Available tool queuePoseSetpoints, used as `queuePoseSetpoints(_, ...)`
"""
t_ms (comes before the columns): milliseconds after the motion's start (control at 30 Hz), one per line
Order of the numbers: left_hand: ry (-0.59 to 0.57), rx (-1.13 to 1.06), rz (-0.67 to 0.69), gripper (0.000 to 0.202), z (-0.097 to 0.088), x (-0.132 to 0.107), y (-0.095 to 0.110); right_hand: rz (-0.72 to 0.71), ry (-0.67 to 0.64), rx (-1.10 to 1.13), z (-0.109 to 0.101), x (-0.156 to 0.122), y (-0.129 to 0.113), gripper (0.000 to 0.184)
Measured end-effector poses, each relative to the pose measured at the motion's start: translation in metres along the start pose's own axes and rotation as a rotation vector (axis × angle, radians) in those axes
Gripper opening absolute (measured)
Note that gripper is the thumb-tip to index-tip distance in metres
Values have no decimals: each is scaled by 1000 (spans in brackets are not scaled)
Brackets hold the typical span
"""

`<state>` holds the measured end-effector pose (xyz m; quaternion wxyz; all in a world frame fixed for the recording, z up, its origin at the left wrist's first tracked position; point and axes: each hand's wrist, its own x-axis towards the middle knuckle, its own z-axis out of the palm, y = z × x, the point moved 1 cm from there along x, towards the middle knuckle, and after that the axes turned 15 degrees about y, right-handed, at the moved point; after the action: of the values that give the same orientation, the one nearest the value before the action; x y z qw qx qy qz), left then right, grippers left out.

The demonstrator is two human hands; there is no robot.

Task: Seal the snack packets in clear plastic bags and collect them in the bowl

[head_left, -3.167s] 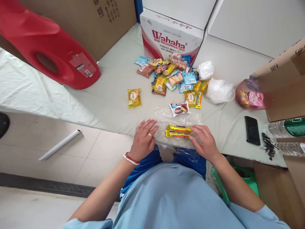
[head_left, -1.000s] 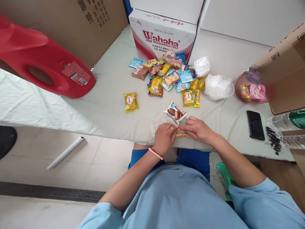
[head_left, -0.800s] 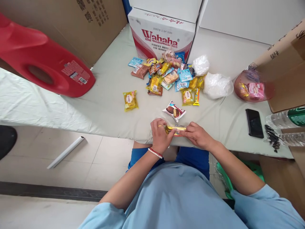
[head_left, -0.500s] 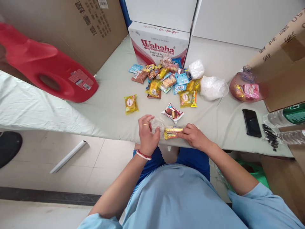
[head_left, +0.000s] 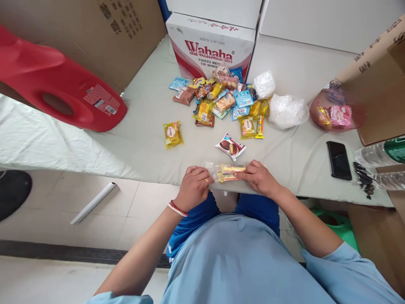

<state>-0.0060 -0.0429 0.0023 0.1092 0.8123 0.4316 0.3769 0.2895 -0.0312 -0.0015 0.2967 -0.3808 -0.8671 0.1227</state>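
Near the table's front edge, two yellow-wrapped snack bars lie side by side, with a clear plastic bag about them and bunched at their left end. My right hand grips the right end of the bars between thumb and fingers. Curled closed, my left hand pinches the loose plastic on the left. Just beyond the bars lies a white and maroon chocolate pie packet. A yellow snack packet sits apart to the left.
A heap of wrapped snacks lies before a Wahaha carton. White plastic bags, a pink bowl, a phone, keys and bottles stand rightward. A red jug is at left.
My left hand has turned over and its raised fingers have closed on the plastic. My right hand stays on the bars. The view has shifted slightly.
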Motion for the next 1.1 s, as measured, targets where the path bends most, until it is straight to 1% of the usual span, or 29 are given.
queuePoseSetpoints(67, -23, -20, -111, 24, 3, -11, -3, 30, 23, 15, -1, -1, -4, 35)
queuePoseSetpoints(100, -4, -39, -197, 24, 6, -13, -5, 49, 34, 15, -2, -1, -7, 34)
queuePoseSetpoints(167, 84, -42, -394, 24, 14, -11, -8, 97, 52, 3, -4, 0, -15, 32)
queuePoseSetpoints(200, 136, -10, -477, 21, 19, -8, -8, 127, 63, -8, -4, 0, -20, 32)
queuePoseSetpoints(233, 181, 42, -535, 20, 24, -3, -8, 163, 76, -23, -3, 1, -24, 33)
queuePoseSetpoints(267, 210, 100, -562, 27, 28, 1, -8, 205, 94, -44, -2, 2, -28, 36)
queuePoseSetpoints(333, 202, 197, -531, 49, 36, 9, -6, 293, 155, -101, 5, 5, -34, 41)
queuePoseSetpoints(367, 178, 229, -498, 51, 37, 11, -6, 329, 193, -137, 9, 7, -37, 42)
queuePoseSetpoints(400, 155, 251, -472, 45, 38, 12, -5, 355, 226, -180, 14, 9, -39, 42)
queuePoseSetpoints(467, 129, 252, -453, 22, 33, 9, -3, 380, 266, -265, 22, 12, -42, 41)
queuePoseSetpoints(500, 130, 224, -453, 14, 29, 8, -2, 385, 271, -298, 26, 13, -44, 40)
queuePoseSetpoints(533, 137, 170, -458, 11, 24, 6, 0, 389, 270, -321, 28, 14, -45, 41)
queuePoseSetpoints(633, 161, -42, -516, 15, 12, 6, 12, 402, 271, -337, 32, 16, -48, 41)
queuePoseSetpoints(700, 189, -116, -569, 19, 10, 11, 25, 398, 279, -332, 34, 17, -50, 42)
queuePoseSetpoints(767, 208, -132, -564, 18, 18, 19, 41, 394, 289, -325, 35, 17, -51, 41)
queuePoseSetpoints(800, 197, -136, -529, 14, 25, 23, 49, 393, 292, -324, 36, 17, -52, 39)
queuePoseSetpoints(867, 123, -117, -435, 7, 41, 28, 63, 393, 286, -324, 36, 17, -51, 32)
queuePoseSetpoints(933, 18, -40, -348, 16, 55, 29, 73, 388, 259, -284, 32, 15, -48, 26)
queuePoseSetpoints(1000, -57, 50, -274, 26, 64, 25, 78, 391, 236, -153, 25, 11, -42, 22)
queuePoseSetpoints(1033, -79, 82, -241, 30, 65, 23, 78, 412, 247, -76, 20, 8, -38, 22)
queuePoseSetpoints(1100, -103, 116, -191, 40, 66, 19, 77, 503, 332, -9, 10, 1, -27, 20)
